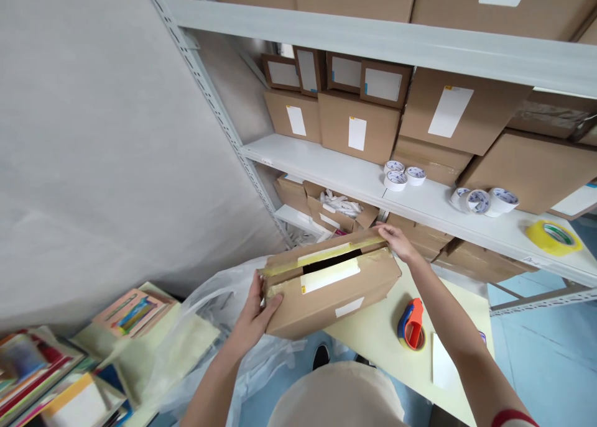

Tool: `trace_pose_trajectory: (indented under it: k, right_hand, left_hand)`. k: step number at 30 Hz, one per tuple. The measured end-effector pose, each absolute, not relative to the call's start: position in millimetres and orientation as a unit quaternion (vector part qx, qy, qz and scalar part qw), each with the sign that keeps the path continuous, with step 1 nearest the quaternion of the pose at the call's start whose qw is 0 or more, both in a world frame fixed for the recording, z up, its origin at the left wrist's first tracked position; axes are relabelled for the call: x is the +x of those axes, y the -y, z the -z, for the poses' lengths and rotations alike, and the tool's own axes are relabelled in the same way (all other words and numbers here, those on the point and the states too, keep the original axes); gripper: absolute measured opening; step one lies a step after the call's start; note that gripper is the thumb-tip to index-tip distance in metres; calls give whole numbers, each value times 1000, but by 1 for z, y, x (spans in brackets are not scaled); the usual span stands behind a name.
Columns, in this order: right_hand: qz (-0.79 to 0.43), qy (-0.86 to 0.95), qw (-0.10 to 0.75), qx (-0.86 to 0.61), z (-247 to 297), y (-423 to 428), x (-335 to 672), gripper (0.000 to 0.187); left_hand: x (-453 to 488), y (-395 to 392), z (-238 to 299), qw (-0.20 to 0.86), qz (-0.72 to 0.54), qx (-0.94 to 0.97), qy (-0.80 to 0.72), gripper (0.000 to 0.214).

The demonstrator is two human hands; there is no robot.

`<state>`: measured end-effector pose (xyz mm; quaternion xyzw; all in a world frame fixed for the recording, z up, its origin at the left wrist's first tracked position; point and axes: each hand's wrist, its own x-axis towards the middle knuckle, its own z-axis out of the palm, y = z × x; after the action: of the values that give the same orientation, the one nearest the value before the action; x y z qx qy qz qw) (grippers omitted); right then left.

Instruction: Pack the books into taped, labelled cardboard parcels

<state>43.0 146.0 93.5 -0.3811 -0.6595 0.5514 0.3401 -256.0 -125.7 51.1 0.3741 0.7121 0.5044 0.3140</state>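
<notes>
Between my two hands a brown cardboard box (326,296) is held up, tilted, over the table edge and the floor. Its top flaps stand slightly apart, with a dark gap between them and yellowish tape along the seam. A white label lies across the flap and another is on the front side. My left hand (256,309) grips the near left end, thumb on the front. At the far right corner, my right hand (395,239) holds the box by its upper edge. An orange tape dispenser (412,325) rests on the table below my right forearm.
Grey metal shelving (326,175) with labelled cardboard boxes (373,132) stands ahead. White tape rolls (396,179) and a yellow tape roll (554,237) sit on its shelf. Clear plastic bag (205,327) and stacked books (41,377) are at left. White paper (443,362) lies on the table (373,327).
</notes>
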Motion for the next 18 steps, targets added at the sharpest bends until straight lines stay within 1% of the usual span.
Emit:
trace_pose_trajectory:
  k: [5,8,11,14,18]
  right_hand:
    - [-566,629,333,-416,-77,-136,50,74]
    - [-573,618,337,-421,-76,-130,52,75]
    - [-580,622,334,-407,-79,-126,53,69]
    - [-570,633,333,-404,-80,-125,52,58]
    - [-573,620,350,-406,-77,-123,48,49]
  left_hand:
    - [-258,126,-64,343,-506,320,-724,108]
    - [-257,126,-72,362,-526,291,-712,101]
    - [-255,124,-80,354,-535,256,-723,87]
    - [-253,120,-86,315,-528,230,-754,74]
    - [-248,112,-89,290,-504,223,-782,69]
